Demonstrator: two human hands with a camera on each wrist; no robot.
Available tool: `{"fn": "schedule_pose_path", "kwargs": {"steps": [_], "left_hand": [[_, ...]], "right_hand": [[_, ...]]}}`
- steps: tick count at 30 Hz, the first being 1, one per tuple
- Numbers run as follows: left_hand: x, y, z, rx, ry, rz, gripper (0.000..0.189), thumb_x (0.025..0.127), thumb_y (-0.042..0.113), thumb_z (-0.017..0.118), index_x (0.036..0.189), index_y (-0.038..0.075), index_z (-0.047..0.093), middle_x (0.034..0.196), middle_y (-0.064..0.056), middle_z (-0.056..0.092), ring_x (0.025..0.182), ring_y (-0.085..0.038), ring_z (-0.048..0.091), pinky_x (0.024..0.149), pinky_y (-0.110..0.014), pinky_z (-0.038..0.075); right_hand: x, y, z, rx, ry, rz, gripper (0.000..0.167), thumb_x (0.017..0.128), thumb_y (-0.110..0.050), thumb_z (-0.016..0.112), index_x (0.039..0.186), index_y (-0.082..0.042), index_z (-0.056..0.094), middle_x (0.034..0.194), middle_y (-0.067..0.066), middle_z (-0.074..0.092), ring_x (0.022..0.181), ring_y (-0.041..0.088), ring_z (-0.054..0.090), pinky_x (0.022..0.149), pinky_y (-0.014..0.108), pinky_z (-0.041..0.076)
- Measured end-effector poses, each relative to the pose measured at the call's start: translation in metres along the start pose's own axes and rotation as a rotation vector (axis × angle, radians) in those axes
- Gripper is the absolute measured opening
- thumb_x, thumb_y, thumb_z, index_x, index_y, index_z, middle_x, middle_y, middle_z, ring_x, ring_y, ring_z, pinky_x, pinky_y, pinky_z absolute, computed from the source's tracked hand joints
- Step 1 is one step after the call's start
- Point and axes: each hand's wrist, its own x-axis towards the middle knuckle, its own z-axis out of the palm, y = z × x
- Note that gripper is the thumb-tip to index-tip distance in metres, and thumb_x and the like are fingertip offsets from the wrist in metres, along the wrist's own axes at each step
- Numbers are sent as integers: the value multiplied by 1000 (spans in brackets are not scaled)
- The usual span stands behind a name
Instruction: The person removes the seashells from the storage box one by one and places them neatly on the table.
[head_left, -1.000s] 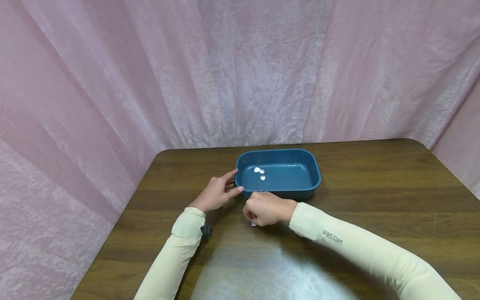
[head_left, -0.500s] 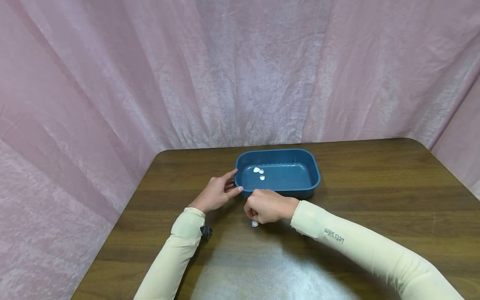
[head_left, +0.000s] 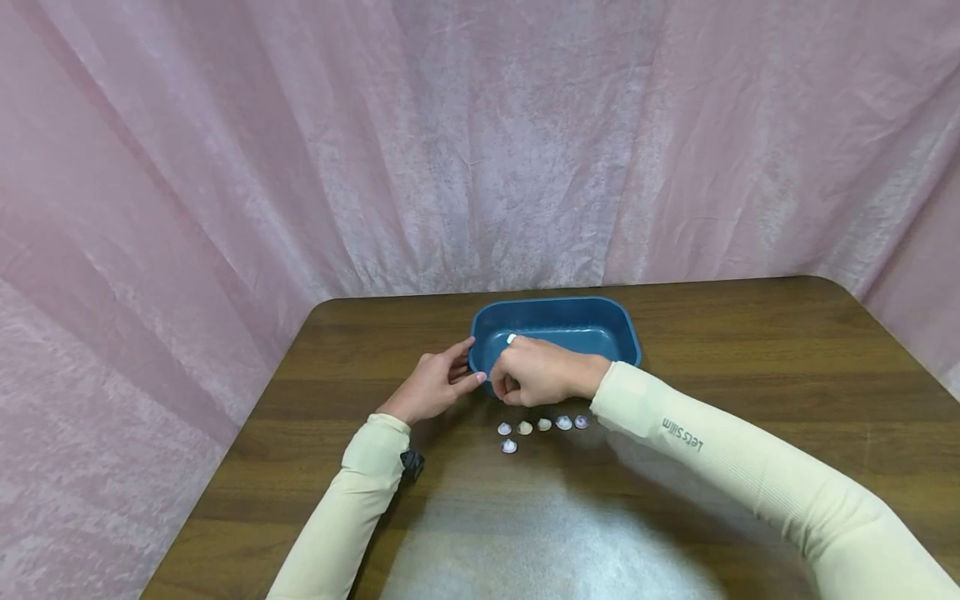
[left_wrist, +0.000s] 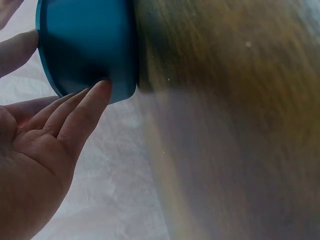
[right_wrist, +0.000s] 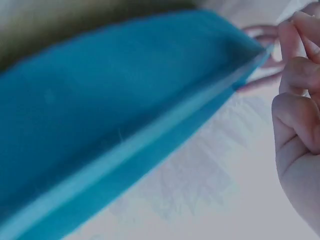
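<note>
The blue rectangular tub [head_left: 628,342] sits toward the back of the wooden table. My left hand [head_left: 431,387] touches its left end, with extended fingers against the outer wall in the left wrist view. My right hand [head_left: 542,372] is above the tub's near rim. Its fingers [right_wrist: 295,117] are curled, and no object shows between them. Several small seashells [head_left: 544,425] lie in a row on the table, with one purplish-white shell [head_left: 509,447] in front of the row's left end. Inside the tub one white shell [head_left: 512,338] shows; the right hand hides part of the floor.
The brown table [head_left: 750,375] extends around the tub, with rounded back corners. A pink curtain [head_left: 480,167] hangs behind it. A small black device [head_left: 412,465] is at the left wrist.
My right hand has moved from the table up over the tub's near rim, uncovering the row of shells. The front shell stays on the table. My left hand keeps its place.
</note>
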Motion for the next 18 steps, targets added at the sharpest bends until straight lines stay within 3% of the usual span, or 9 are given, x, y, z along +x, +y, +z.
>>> {"fn": "schedule_pose_path", "kwargs": {"steps": [8,18], "left_hand": [[0,-1,-2,-13,-23,-38,71,100,33,63,158,8,31,154,-15,48,134,-27,58,107,-39,53],[-1,0,-1,-13,-27,-59,73,99,34,65,157,5,32,151,-19,51,133,-29,59,107,-42,53]], "right_hand": [[15,29,-22,2,0,63,13,89,-4,71,81,-12,77,79,-4,74,70,5,66,68,22,59],[29,66,-16,-13,-88,183,15,91,-2,66,85,-8,78,81,-1,73,65,9,63,63,23,56]]}}
